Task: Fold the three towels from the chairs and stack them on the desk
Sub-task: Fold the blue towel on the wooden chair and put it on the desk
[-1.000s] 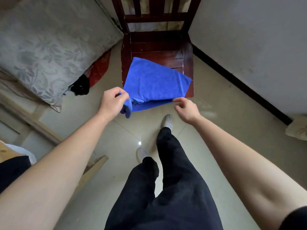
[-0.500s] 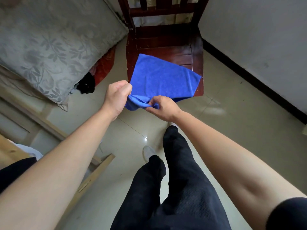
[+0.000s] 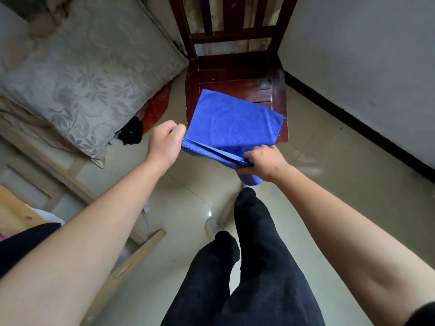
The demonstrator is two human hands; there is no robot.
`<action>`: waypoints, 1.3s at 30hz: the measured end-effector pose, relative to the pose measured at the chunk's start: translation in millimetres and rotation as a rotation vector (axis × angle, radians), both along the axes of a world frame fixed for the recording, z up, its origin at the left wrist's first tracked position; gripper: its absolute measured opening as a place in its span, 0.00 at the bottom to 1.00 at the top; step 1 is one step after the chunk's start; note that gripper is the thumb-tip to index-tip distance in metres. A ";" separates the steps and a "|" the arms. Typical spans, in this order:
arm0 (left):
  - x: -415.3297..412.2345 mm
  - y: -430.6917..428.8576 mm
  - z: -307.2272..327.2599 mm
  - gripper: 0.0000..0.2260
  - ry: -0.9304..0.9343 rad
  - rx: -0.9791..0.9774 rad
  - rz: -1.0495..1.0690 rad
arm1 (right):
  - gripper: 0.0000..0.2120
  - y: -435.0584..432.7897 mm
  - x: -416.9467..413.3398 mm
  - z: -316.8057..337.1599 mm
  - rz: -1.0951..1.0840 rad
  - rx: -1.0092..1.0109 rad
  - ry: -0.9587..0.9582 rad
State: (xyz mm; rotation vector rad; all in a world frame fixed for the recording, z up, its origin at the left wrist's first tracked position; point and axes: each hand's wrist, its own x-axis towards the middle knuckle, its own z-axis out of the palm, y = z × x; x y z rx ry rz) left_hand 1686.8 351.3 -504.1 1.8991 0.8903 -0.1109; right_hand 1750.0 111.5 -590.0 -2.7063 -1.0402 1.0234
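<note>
Holding a blue towel [image 3: 231, 124] in front of the dark red chair [image 3: 237, 74], the left hand [image 3: 164, 143] pinching its near left corner and the right hand [image 3: 264, 161] gripping the bunched near right edge, the far part lying over the seat.

One blue towel [image 3: 231, 124] is showing, its far part lying over the front of the seat of one dark wooden chair [image 3: 237, 74]. Two hands are showing at the towel's near edge in front of the chair: the left hand [image 3: 164, 144] and the right hand [image 3: 264, 161]. One grey patterned cushion [image 3: 87, 74] is lying left of the chair. Two legs in black trousers [image 3: 254, 267] are standing in front of it.
</note>
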 end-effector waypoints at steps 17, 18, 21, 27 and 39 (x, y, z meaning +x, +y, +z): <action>-14.2 -11.5 5.7 0.13 0.052 0.217 0.088 | 0.15 -92.2 8.9 52.2 -0.591 0.133 0.041; -14.0 -9.7 0.8 0.13 0.106 0.271 0.035 | 0.12 -93.1 9.6 50.9 -0.616 0.151 0.092; -16.3 -3.0 -19.9 0.14 0.321 0.392 -0.176 | 0.05 -94.7 3.7 38.7 -0.617 0.139 0.244; -6.1 8.8 -66.7 0.14 0.529 0.414 -0.339 | 0.06 -94.2 -3.4 -10.0 -0.393 -0.014 0.330; 144.4 32.9 -200.6 0.09 0.309 0.502 -0.263 | 0.12 -66.7 125.6 -127.4 -0.799 0.130 0.063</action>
